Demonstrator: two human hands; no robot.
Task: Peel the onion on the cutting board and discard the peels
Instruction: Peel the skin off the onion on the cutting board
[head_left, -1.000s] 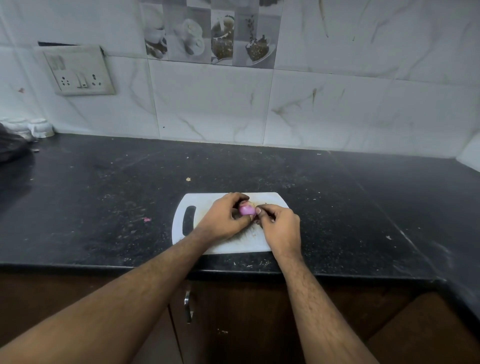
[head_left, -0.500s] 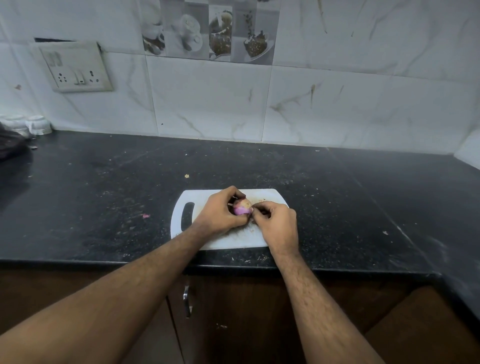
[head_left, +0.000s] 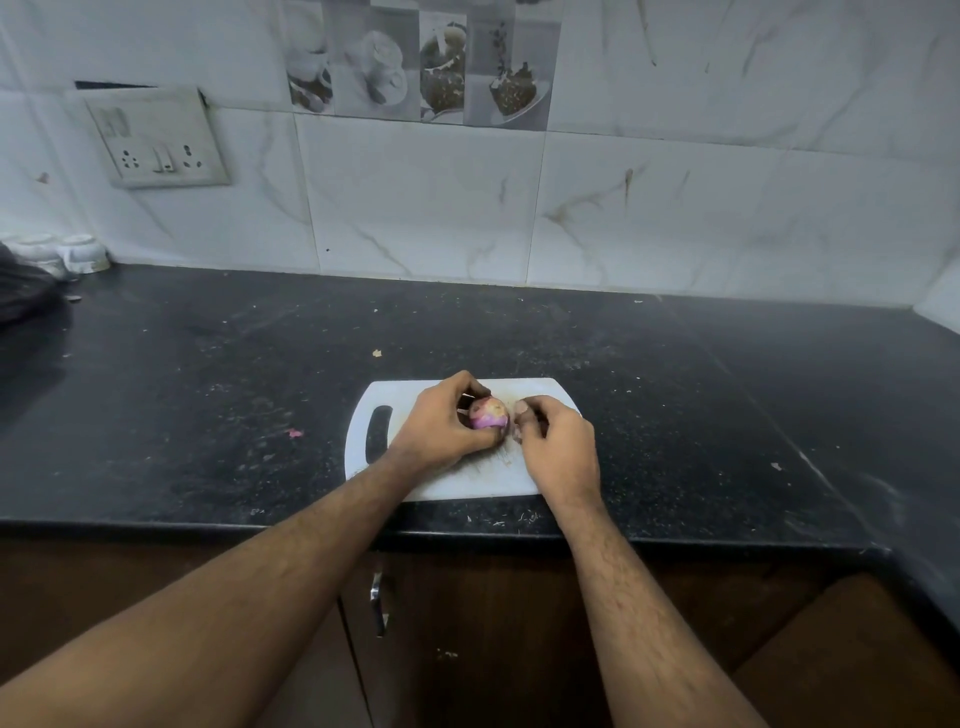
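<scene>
Black table, white cutting board mid-frame: left hand grips onion; right hand pinches peel; pull skin slowly, steady onion.

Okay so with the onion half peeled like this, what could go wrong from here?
1. The onion is small and held above the cutting board by the left hand alone; a hard pull by the right hand could slip it from that grip.
2. Peel scraps may scatter: a pink bit already lies on the dark countertop, off the board, and could be missed when discarding.
</scene>
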